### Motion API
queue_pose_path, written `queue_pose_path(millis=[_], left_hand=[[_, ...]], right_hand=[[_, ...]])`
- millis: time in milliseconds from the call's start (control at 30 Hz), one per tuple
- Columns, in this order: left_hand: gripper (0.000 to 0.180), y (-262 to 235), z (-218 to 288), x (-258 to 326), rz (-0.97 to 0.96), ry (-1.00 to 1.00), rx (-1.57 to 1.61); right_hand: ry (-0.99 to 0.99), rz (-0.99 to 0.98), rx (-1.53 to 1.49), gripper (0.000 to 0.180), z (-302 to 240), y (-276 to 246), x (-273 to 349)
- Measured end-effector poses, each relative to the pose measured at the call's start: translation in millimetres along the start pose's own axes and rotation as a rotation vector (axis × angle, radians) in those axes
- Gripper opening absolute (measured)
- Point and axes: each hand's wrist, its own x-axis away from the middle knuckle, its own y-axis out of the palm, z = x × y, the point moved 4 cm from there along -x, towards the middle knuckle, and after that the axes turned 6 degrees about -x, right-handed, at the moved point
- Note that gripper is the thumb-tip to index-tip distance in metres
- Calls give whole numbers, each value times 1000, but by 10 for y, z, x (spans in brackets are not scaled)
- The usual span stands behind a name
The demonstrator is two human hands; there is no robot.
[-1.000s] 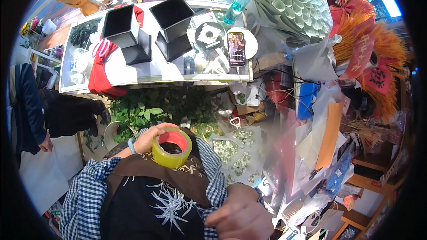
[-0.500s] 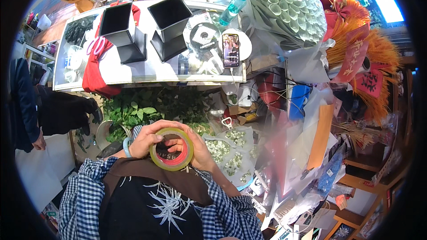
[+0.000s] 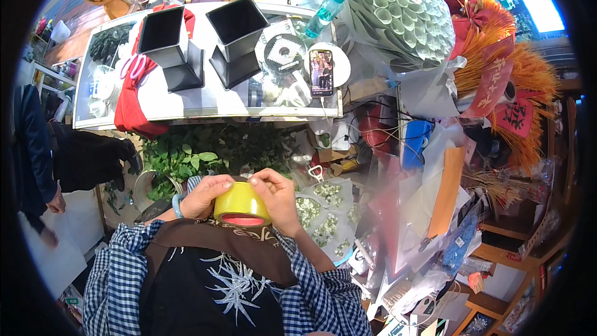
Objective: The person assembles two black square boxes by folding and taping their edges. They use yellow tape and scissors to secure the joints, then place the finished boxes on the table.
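The person's left hand (image 3: 207, 198) and right hand (image 3: 278, 200) grasp together a roll of yellow adhesive tape (image 3: 242, 200), one hand at each side. The roll is before the chest, near the brown part of the apron (image 3: 186, 239). Beyond it, two black square pots (image 3: 163, 55) stand on the table (image 3: 211, 102).

Brt daylt; glare on tabletop (image 3: 208, 101); shadow below; edges warped; corners blk

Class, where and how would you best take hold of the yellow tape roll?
Probably by the near rim of the yellow tape roll, from the body side, pinched inside and out: its pink core shows there, while the left hand and right hand are at the far edge.
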Motion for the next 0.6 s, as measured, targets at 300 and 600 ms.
queue_pose_path(millis=[300, 600], left_hand=[[25, 82, 331, 162, 138, 619, -1039], [46, 159, 285, 109, 6, 452, -1456]], right_hand=[[302, 139, -421, 20, 666, -173, 2], [278, 117, 168, 21, 788, -335, 51]])
